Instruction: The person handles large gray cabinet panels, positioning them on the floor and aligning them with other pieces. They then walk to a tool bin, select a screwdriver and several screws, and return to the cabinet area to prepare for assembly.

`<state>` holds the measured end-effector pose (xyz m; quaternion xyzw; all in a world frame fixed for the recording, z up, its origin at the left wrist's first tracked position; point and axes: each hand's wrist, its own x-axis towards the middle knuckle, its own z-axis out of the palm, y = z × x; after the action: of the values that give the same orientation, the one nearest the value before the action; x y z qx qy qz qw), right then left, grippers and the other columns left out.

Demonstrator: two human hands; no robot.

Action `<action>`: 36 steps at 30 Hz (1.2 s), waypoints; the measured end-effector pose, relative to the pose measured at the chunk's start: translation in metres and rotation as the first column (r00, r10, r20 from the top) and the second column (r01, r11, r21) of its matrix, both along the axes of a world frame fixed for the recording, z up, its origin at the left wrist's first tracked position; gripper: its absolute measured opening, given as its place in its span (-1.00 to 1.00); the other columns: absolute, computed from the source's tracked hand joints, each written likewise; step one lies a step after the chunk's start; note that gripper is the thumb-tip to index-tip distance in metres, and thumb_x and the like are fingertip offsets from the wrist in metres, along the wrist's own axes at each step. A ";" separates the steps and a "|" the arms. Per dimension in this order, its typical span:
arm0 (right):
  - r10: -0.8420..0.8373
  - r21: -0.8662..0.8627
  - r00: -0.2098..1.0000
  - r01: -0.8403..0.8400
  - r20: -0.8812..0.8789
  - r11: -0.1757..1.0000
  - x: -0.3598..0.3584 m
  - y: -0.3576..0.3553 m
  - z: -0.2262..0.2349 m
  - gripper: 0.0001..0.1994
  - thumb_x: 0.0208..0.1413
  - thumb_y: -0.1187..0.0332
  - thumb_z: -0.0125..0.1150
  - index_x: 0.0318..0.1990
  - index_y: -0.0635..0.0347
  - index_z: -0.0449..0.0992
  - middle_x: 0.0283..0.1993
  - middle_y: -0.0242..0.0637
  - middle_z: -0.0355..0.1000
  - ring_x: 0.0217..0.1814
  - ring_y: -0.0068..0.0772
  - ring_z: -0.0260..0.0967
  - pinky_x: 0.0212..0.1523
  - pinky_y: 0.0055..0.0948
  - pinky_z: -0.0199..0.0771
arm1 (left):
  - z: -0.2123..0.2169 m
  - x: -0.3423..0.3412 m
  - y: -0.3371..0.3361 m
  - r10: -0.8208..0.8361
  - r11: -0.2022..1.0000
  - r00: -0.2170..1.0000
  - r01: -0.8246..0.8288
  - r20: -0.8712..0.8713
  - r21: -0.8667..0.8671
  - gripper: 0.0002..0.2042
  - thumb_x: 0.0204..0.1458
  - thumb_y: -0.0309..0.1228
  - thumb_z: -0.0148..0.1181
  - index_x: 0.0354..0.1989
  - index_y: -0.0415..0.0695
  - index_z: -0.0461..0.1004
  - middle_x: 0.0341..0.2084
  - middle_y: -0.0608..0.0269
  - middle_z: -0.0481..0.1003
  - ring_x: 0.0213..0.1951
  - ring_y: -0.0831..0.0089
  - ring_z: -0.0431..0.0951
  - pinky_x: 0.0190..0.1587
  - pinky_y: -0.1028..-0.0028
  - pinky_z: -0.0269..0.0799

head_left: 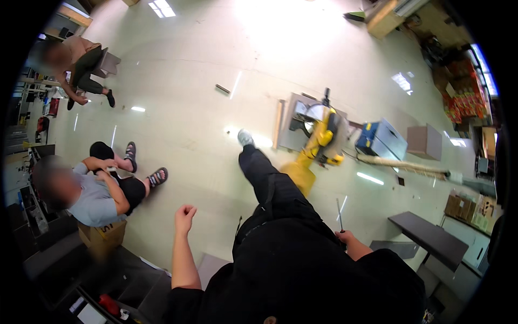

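Note:
My left hand (185, 217) is raised out to the left, fingers curled in, and nothing shows in it. Low on the right, my right hand (348, 238) grips a long thin-shafted screwdriver (340, 215), its tip pointing away from me. Its handle is mostly hidden in my fingers. One of my feet, in a light shoe (245, 137), is stretched forward on the floor. Ahead and to its right stands a yellow mitre saw (322, 132) with a round blade, apart from both hands. A yellow bag (300, 175) hangs at its near side.
A person in grey (96, 197) sits on a cardboard box at left; another person (81, 62) sits farther back. Right of the saw are a blue and grey box (382, 139), a ribbed hose (404, 164) and a dark tabletop (429, 237). A wood strip (279, 124) lies by the saw.

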<state>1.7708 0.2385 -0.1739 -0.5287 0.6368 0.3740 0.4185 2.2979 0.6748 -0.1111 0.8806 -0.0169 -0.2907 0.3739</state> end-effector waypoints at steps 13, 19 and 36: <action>0.447 -0.470 0.584 -0.125 0.677 0.874 0.907 -0.264 0.034 -0.64 0.01 0.05 0.22 -0.36 0.23 0.55 -0.44 -0.15 0.50 -0.36 -0.24 0.45 -0.27 -0.33 0.40 | 0.149 0.384 -0.306 -0.186 0.921 0.979 0.205 0.087 -0.331 -0.88 0.09 -0.49 0.06 -0.28 -0.23 0.51 -0.42 0.22 0.45 -0.33 0.49 0.47 -0.31 0.48 0.37; 0.549 -0.577 0.351 -0.027 0.759 0.816 1.210 -0.287 0.119 -0.71 0.04 0.12 0.18 -0.40 0.18 0.51 -0.47 -0.12 0.47 -0.39 -0.26 0.44 -0.34 -0.30 0.38 | 0.147 0.585 -0.286 0.273 0.817 0.962 -0.236 -0.008 -0.527 -0.92 0.13 -0.53 0.04 -0.32 -0.22 0.48 -0.39 0.27 0.49 -0.40 0.54 0.47 -0.28 0.58 0.39; 0.274 0.068 0.877 -0.325 0.395 0.943 1.162 -0.389 -0.095 -0.94 -0.21 0.45 0.20 -0.55 0.25 0.50 -0.63 -0.25 0.41 -0.61 -0.49 0.38 -0.54 -0.41 0.38 | 0.199 1.188 -0.517 -0.332 0.699 0.897 0.025 -0.292 -0.715 -0.84 0.24 -0.45 -0.12 -0.18 -0.18 0.42 -0.39 0.27 0.50 -0.35 0.57 0.45 -0.23 0.58 0.37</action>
<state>2.9327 -0.1504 -0.2685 -0.6542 0.4276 0.3661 0.5050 3.4860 0.1578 0.0879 0.5901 -0.1353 -0.4718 0.6411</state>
